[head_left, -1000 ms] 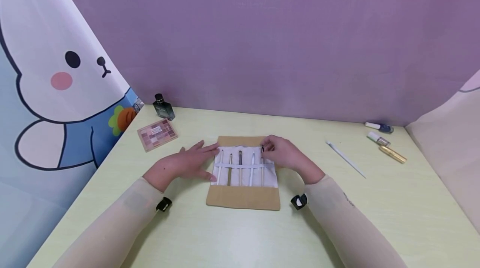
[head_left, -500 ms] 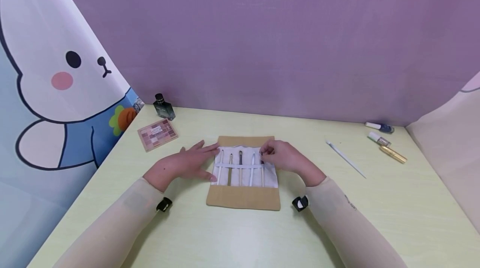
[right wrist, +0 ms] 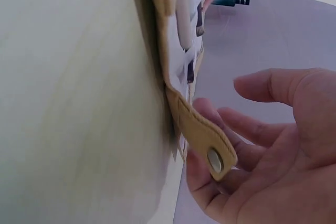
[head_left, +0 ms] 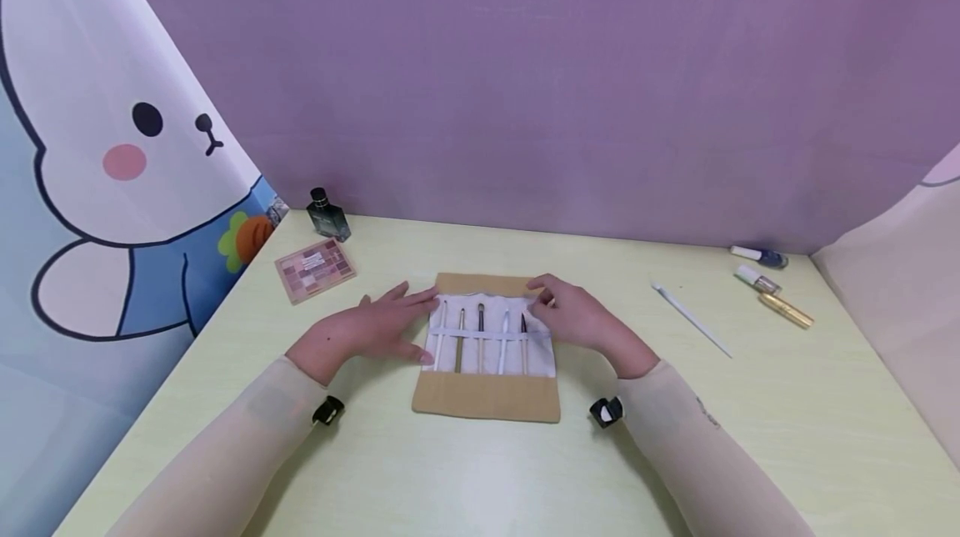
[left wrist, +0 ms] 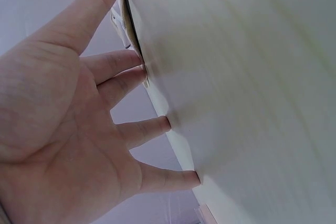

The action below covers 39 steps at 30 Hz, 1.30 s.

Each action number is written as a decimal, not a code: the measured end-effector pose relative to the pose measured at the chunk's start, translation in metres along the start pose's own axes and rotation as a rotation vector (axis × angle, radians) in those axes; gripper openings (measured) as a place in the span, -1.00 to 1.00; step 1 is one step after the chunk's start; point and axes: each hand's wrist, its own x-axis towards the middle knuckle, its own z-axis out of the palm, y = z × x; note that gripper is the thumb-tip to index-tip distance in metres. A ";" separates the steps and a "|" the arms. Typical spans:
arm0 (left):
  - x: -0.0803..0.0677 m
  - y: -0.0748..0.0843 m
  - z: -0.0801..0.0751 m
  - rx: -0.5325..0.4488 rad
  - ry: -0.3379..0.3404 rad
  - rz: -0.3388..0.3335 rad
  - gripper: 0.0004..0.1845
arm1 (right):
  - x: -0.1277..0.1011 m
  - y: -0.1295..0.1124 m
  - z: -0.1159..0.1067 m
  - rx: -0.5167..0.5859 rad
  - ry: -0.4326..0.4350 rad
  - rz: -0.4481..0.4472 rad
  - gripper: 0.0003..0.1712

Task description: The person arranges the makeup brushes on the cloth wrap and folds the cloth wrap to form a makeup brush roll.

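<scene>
A tan brush roll [head_left: 486, 398] lies unrolled on the table, with several slim makeup brushes side by side under a pale elastic band across its white lining. My left hand [head_left: 367, 328] rests at its left edge, fingers spread and straight. At the upper right of the roll is my right hand [head_left: 573, 318], beside the rightmost brush [head_left: 524, 347], which has a dark tip. In the right wrist view the thumb [right wrist: 262, 85] stands apart from the relaxed fingers, with nothing held. A tan strap with a metal snap [right wrist: 215, 159] sticks out in front of those fingers.
A white brush-like stick [head_left: 692, 318] lies right of the roll. Farther right lie two small bottles with white caps [head_left: 757, 278] and a gold tube [head_left: 785, 309]. A pink palette [head_left: 315, 271] and dark bottle [head_left: 327, 216] are at back left.
My right hand first pinches the rightmost brush's upper end, slides down it slightly, then lets go and shifts right, baring the dark tip. The left hand stays in place.
</scene>
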 end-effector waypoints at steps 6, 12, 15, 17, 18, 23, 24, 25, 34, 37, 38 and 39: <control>0.001 0.000 0.001 0.001 0.001 -0.001 0.09 | -0.006 0.006 -0.012 0.016 0.030 -0.003 -0.47; 0.002 -0.001 0.001 0.016 0.002 -0.004 0.09 | -0.012 0.012 -0.024 0.018 0.097 -0.020 -0.49; 0.001 -0.001 0.000 0.011 0.002 -0.006 0.09 | -0.014 0.016 -0.031 0.017 0.163 -0.033 -0.51; 0.000 -0.001 0.000 0.007 0.002 -0.006 0.09 | -0.016 0.019 -0.037 0.015 0.215 -0.045 -0.53; 0.000 0.000 0.000 0.005 0.002 -0.006 0.08 | -0.018 0.021 -0.040 0.021 0.240 -0.045 -0.54; -0.001 0.001 0.000 0.005 0.003 -0.001 0.08 | -0.026 0.029 -0.060 0.049 0.339 -0.044 -0.56; 0.000 0.001 0.000 0.003 0.004 -0.001 0.08 | -0.028 0.031 -0.064 0.057 0.350 -0.042 -0.55; 0.000 0.001 0.000 0.003 0.004 0.000 0.08 | -0.030 0.034 -0.068 0.062 0.358 -0.037 -0.55; 0.000 0.000 0.000 0.026 0.004 0.011 0.09 | -0.043 0.074 -0.095 0.123 0.443 0.073 -0.42; 0.001 0.000 0.001 0.019 0.002 0.008 0.09 | -0.046 0.091 -0.101 0.124 0.455 0.117 -0.40; 0.001 0.000 0.001 0.015 0.003 0.006 0.09 | -0.046 0.097 -0.102 0.119 0.457 0.129 -0.40; 0.001 0.000 0.001 0.011 0.002 0.004 0.09 | -0.047 0.102 -0.103 0.111 0.459 0.138 -0.41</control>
